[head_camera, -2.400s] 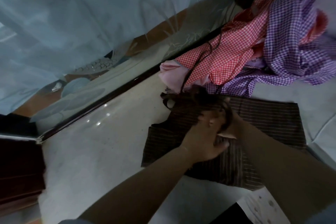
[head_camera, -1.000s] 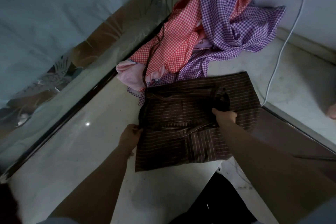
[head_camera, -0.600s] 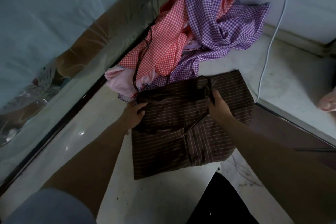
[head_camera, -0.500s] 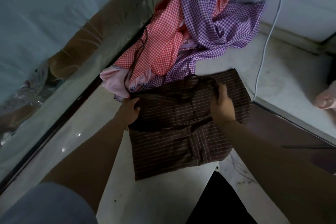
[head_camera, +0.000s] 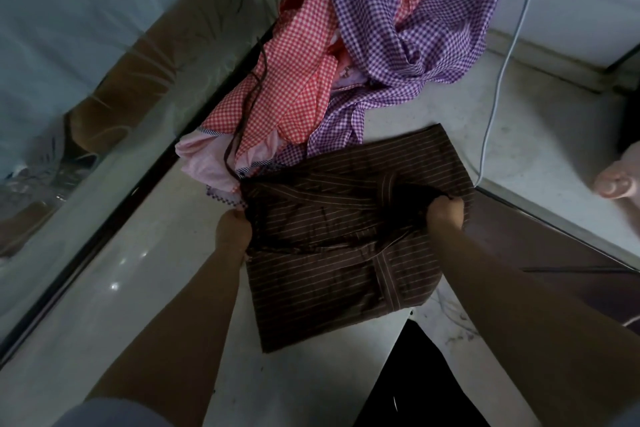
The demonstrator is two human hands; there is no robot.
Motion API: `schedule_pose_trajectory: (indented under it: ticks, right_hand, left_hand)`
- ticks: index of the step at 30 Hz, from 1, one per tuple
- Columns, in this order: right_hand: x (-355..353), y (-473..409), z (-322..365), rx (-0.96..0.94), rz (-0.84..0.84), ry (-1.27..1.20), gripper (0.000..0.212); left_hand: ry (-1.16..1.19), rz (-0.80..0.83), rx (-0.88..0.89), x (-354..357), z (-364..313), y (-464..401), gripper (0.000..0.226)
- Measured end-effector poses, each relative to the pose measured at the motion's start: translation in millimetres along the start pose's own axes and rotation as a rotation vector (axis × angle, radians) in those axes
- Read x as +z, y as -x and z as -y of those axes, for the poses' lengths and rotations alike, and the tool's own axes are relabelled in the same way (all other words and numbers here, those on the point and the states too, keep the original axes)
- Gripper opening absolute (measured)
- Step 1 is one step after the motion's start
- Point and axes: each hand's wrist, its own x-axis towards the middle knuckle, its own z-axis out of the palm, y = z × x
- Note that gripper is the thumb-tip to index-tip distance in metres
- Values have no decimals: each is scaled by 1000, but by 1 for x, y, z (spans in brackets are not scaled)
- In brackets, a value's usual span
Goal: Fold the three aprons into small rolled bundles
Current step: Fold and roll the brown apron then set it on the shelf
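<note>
One brown striped apron (head_camera: 346, 253) is laid flat on pale floor (head_camera: 145, 288), part folded. Left edge is gripped by left hand (head_camera: 233, 230), right edge by right hand (head_camera: 445, 215), fingers curled and clamped on cloth, likely so fold is drawn taut before rolling. Red checked apron (head_camera: 298, 80) and purple checked apron (head_camera: 398, 28) are heaped just beyond, touching far edge. White cable (head_camera: 498, 80) is trailed at right corner; snag is possible.

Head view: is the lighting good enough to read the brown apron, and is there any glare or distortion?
Head view: dim overall; the brown apron reads dark, its stripes still visible. Small glare spots on the floor at left. Wide-angle bending curves the straight edges. Both hands are sharp enough.
</note>
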Motion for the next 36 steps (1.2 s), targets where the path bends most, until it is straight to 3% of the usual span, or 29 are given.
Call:
schedule_pose_trajectory:
  ticks: [3,7,9,13,16,18,20,23,26,29,31,34,36]
  right_hand:
    - [-4,6,2,-10,-20,-38,44]
    - [-7,13,5,-220,200,140,46]
    - [-4,17,9,-227,290,151,46]
    - [11,21,16,94,438,90,53]
    - [17,19,15,274,656,-20,36]
    - [15,20,21,303,817,12,36]
    - [12,20,28,364,989,19,39]
    - [12,20,32,404,1105,89,42]
    - [26,21,31,204,938,143,47]
    - [37,21,29,223,849,0,25]
    - [37,23,28,287,945,6,21]
    - [37,26,30,269,1151,157,46]
    - [36,26,36,183,1269,297,41]
  left_hand:
    - [63,28,-36,2,-1,6,41]
    - [153,-79,-24,1,4,17,34]
    - [149,-164,-40,-7,16,19,32]
    - [54,-322,-57,-21,45,8,30]
    - [-209,-486,240,-18,51,5,41]
    - [-435,-352,545,-14,41,5,51]
    - [-631,-164,715,-7,28,1,61]
    - [-775,31,635,5,7,-7,68]
    - [-822,155,507,17,2,-14,66]
    - [-842,216,465,21,-2,-14,66]
    - [-842,243,451,21,-3,-14,66]
    - [-842,272,437,19,-6,-15,66]
    - [-845,281,430,18,-7,-16,67]
